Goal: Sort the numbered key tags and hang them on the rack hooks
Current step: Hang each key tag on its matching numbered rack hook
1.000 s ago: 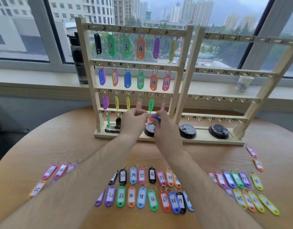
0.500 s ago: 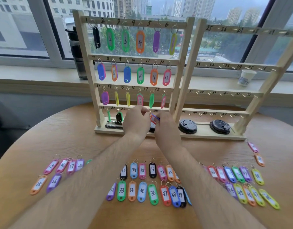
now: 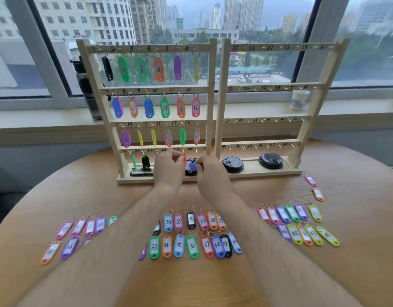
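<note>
Round wooden table [image 3: 80, 196] by window: right hand [image 3: 210, 173] pinches blue key tag [image 3: 192, 167] at rack [image 3: 212, 96] bottom row; left hand [image 3: 169, 169] curled alongside, grip unclear; loose tags [image 3: 192, 247] lie nearer.

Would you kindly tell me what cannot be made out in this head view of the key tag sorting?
Head view: the number on the blue key tag, covered by fingers of the right hand.
Head view: whether the left hand holds anything, hidden behind its knuckles.
Head view: the green tag's number, hidden by the left forearm.
Head view: far-right hook numbers on the rack, blurred.
</note>
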